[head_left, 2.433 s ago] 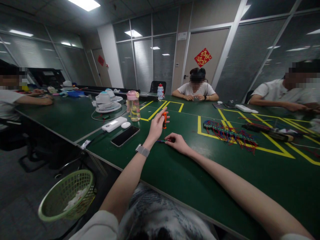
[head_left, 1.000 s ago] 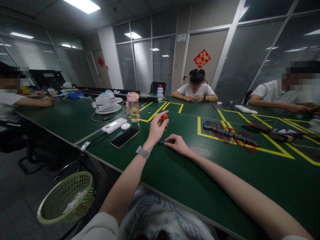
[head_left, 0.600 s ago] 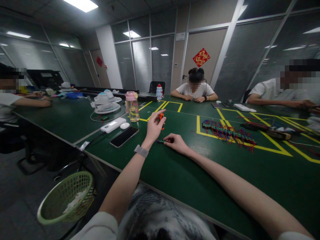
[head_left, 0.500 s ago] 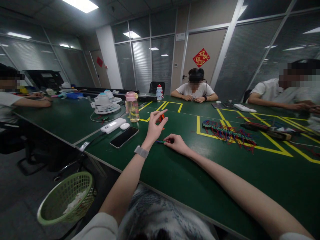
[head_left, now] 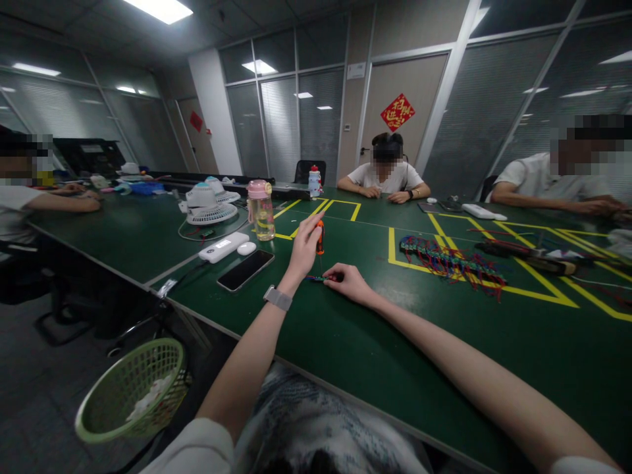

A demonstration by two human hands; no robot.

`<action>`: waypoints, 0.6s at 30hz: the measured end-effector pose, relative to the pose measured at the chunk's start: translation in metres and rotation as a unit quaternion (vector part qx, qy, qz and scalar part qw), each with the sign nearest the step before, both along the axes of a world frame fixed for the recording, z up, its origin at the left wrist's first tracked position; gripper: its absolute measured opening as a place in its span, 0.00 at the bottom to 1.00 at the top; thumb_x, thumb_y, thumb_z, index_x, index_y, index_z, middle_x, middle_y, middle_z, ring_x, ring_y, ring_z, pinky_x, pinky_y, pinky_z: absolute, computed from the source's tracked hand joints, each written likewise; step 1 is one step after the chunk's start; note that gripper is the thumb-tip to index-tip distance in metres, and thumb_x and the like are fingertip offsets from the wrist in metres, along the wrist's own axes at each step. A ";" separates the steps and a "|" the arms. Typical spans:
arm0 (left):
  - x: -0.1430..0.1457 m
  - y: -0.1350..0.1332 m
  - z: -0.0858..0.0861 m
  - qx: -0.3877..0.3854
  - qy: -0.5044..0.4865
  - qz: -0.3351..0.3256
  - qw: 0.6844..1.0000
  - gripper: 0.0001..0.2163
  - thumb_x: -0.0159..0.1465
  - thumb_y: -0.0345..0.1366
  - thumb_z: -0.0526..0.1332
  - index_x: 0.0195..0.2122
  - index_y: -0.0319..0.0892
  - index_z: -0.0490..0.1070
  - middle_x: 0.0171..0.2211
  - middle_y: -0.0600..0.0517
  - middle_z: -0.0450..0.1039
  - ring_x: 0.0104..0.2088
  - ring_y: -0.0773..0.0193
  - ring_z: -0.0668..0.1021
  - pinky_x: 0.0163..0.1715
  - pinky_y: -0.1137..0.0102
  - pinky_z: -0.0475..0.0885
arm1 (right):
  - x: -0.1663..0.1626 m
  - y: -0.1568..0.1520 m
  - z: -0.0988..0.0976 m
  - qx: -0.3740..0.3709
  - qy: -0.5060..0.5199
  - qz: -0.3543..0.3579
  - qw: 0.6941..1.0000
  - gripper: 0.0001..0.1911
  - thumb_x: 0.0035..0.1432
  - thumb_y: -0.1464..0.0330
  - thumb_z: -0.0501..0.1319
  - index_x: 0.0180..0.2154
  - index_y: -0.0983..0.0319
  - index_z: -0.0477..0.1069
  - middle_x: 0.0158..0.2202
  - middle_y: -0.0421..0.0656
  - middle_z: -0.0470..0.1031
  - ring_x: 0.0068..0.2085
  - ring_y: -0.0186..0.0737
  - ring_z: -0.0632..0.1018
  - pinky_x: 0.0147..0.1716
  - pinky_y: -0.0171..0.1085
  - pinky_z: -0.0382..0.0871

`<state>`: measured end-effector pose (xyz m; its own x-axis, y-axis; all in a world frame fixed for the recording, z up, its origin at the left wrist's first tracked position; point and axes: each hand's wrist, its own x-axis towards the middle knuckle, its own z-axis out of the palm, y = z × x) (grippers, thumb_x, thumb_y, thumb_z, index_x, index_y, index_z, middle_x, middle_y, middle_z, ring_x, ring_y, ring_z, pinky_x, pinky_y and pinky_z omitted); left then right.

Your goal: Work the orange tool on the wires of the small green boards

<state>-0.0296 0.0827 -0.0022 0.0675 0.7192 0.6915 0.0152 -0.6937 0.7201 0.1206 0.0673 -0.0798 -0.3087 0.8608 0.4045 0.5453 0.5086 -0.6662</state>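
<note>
An orange-handled screwdriver stands upright with its thin shaft pointing down at a small green circuit board. My left hand is at the handle, its fingers stretched up along the side and the thumb against it. My right hand rests on the green table and pinches the board's right end between thumb and fingertips. Coloured wires show by the board. The screwdriver's tip and the exact spot it touches are too small to make out.
Left of my hands lie a phone, a white power strip and a pink-lidded bottle. A row of wired boards lies to the right by yellow tape. Several people sit around the table. A green basket stands on the floor.
My left hand's fingers, spread apart before, have come together along the screwdriver handle, and more of the handle shows. My right hand and the circuit board have barely moved.
</note>
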 end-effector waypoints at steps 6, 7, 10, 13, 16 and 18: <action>0.004 0.000 -0.003 -0.037 -0.040 -0.021 0.998 0.16 0.63 0.39 0.56 0.52 0.47 0.67 0.47 0.48 0.69 0.38 0.66 0.75 0.38 0.69 0.74 | 0.000 0.000 0.000 -0.007 0.011 0.001 1.000 0.08 0.49 0.69 0.63 0.33 0.64 0.76 0.28 0.41 0.73 0.29 0.34 0.73 0.30 0.34 0.67; 0.003 -0.001 -0.003 -0.019 -0.029 0.019 0.999 0.15 0.62 0.39 0.58 0.50 0.47 0.70 0.44 0.48 0.70 0.37 0.66 0.75 0.38 0.70 0.73 | 0.000 0.000 0.000 -0.008 0.012 0.001 1.000 0.08 0.48 0.69 0.63 0.33 0.64 0.76 0.28 0.41 0.73 0.29 0.34 0.72 0.30 0.34 0.67; 0.000 -0.002 -0.001 0.019 0.013 0.104 0.994 0.12 0.62 0.41 0.58 0.45 0.46 0.73 0.42 0.48 0.68 0.40 0.65 0.72 0.41 0.69 0.71 | -0.001 0.000 0.000 -0.006 0.012 0.002 1.000 0.08 0.49 0.69 0.63 0.33 0.64 0.76 0.27 0.41 0.72 0.29 0.34 0.72 0.29 0.33 0.67; 0.000 -0.001 0.000 0.010 0.008 0.067 0.998 0.14 0.66 0.41 0.51 0.49 0.47 0.70 0.49 0.47 0.66 0.46 0.64 0.72 0.45 0.68 0.70 | -0.001 0.000 0.000 -0.001 0.008 0.002 1.000 0.07 0.49 0.69 0.63 0.33 0.64 0.76 0.27 0.41 0.72 0.29 0.34 0.72 0.29 0.34 0.67; 0.002 0.000 0.000 -0.023 -0.034 -0.028 0.999 0.16 0.67 0.41 0.49 0.54 0.48 0.65 0.54 0.47 0.65 0.45 0.64 0.75 0.42 0.67 0.73 | -0.001 0.000 0.000 -0.001 0.007 0.004 1.000 0.08 0.49 0.69 0.63 0.33 0.64 0.76 0.27 0.41 0.73 0.29 0.34 0.72 0.30 0.34 0.67; 0.004 0.000 -0.001 -0.038 -0.054 -0.052 0.996 0.17 0.66 0.40 0.52 0.56 0.48 0.62 0.52 0.46 0.67 0.40 0.65 0.76 0.39 0.67 0.74 | 0.000 0.000 0.000 -0.003 0.008 0.005 1.000 0.08 0.49 0.69 0.63 0.33 0.64 0.76 0.28 0.41 0.73 0.29 0.34 0.72 0.30 0.34 0.67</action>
<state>-0.0256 0.0826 -0.0035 0.0734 0.7623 0.6430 -0.1344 -0.6313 0.7638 0.1203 0.0672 -0.0801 -0.3101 0.8605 0.4043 0.5293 0.5095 -0.6784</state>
